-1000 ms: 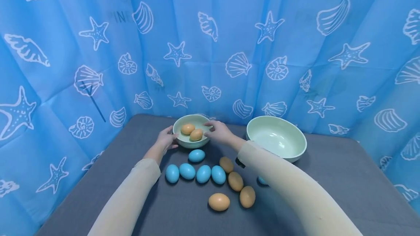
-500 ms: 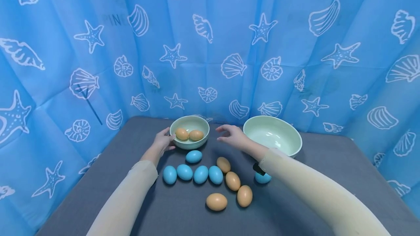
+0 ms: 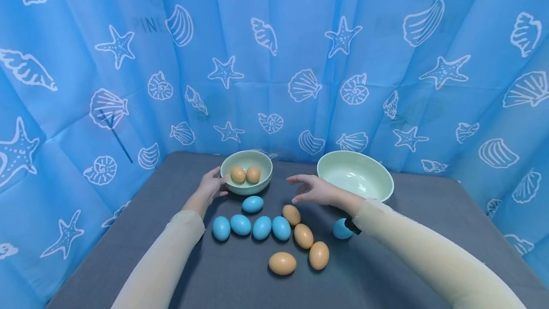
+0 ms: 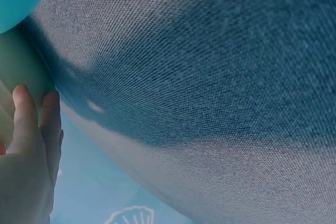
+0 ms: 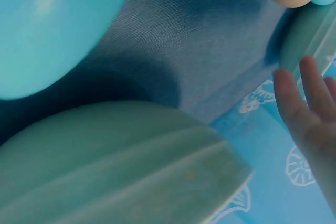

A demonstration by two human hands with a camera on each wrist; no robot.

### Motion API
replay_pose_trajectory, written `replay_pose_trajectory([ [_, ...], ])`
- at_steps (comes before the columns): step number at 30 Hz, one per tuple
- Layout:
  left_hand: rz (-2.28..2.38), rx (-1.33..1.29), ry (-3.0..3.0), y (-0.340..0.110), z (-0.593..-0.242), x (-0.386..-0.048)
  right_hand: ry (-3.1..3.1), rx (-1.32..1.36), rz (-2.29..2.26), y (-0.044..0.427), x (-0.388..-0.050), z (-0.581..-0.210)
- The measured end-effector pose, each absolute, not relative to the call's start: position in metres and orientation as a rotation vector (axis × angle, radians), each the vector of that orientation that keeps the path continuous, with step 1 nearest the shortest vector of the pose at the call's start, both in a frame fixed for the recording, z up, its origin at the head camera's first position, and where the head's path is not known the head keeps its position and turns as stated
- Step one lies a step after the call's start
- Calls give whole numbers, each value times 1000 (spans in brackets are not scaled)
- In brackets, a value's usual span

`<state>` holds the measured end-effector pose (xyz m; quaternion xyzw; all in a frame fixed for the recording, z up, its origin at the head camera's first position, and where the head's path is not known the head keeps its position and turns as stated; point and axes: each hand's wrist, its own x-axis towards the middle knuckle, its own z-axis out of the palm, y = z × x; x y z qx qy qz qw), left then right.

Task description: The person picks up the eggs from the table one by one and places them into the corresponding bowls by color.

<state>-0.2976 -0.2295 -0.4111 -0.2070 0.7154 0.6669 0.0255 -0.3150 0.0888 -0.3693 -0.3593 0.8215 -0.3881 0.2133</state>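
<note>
A small green bowl (image 3: pixel 267 180) with two brown eggs (image 3: pixel 253 174) inside stands at the back of the table. My left hand (image 3: pixel 208 189) holds its left side, thumb at the rim; in the left wrist view the fingers of the left hand (image 4: pixel 31 150) lie along the outer wall. My right hand (image 3: pixel 317 190) hovers with fingers spread and nothing in them, right of that bowl and above the nearest loose brown egg (image 3: pixel 291 215). In the right wrist view, the right hand (image 5: pixel 312 116) shows some gap from the small bowl (image 5: pixel 304 35).
A larger green bowl (image 3: pixel 356 175) stands at the back right, beside my right forearm. Several blue eggs (image 3: pixel 261 228) and brown eggs (image 3: pixel 282 263) lie at the middle of the grey table (image 3: pixel 240 290). Another blue egg (image 3: pixel 341 229) lies near my right wrist. A blue curtain (image 3: pixel 274 61) hangs behind.
My right hand has left the small bowl's right side, moving right and then lower toward the loose brown eggs. The two eggs in the bowl have shifted. My left hand stays at the bowl.
</note>
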Motion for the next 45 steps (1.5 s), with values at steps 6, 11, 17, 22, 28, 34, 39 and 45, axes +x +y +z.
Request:
replay_pose_trajectory([
  [6, 2043, -646, 2230, -229, -409, -297, 2152, -921, -978, 92, -315, -375],
  [11, 2040, -646, 2229, -228, -408, -297, 2119, -918, -888, 90, -314, -378],
  [17, 2026, -655, 2251, -227, -407, -296, 2118, -939, -788, 85, -314, -382],
  [22, 2020, -665, 2254, -227, -408, -297, 2105, -945, -775, 82, -316, -388],
  [28, 2018, -660, 2253, -226, -408, -296, 2113, -942, -761, 81, -319, -394],
  [34, 2016, -660, 2249, -225, -407, -296, 2117, -919, -703, 81, -322, -395],
  [39, 2014, -668, 2252, -226, -409, -298, 2166, -873, -625, 78, -319, -393],
  [45, 2013, -668, 2253, -226, -409, -298, 2208, -830, -632, 75, -315, -393],
])
